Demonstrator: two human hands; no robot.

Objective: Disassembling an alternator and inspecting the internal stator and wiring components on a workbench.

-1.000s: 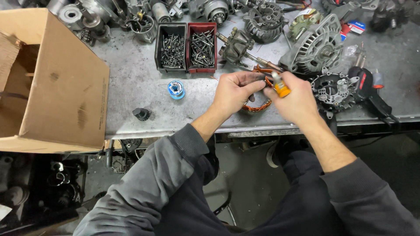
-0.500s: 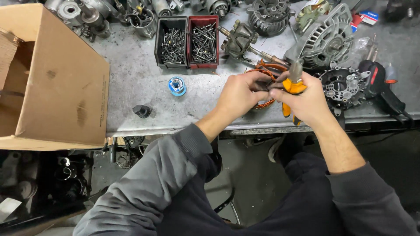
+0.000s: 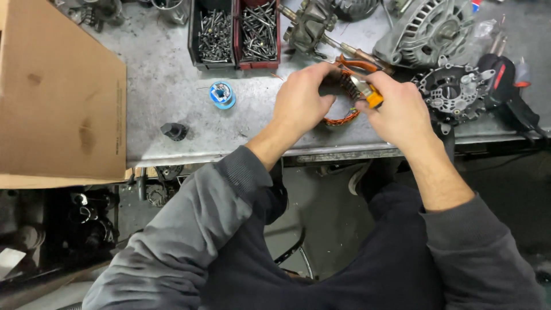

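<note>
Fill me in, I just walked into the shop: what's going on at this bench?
A person seated at a metal bench holds a ring wound with copper wire, a stator, at the bench's front edge. The left hand grips the stator on one side; the right hand holds orange-handled pliers at its top. Around them lie an alternator housing, a rotor, two bins of screws, a blue spool and a cardboard box.

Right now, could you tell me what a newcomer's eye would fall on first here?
Probably the two hands at the middle of the metal bench: the left hand grips a copper-wound ring while the right hand works orange-handled pliers at it. Next, the big cardboard box at the left, and the twin bins of screws behind.
</note>
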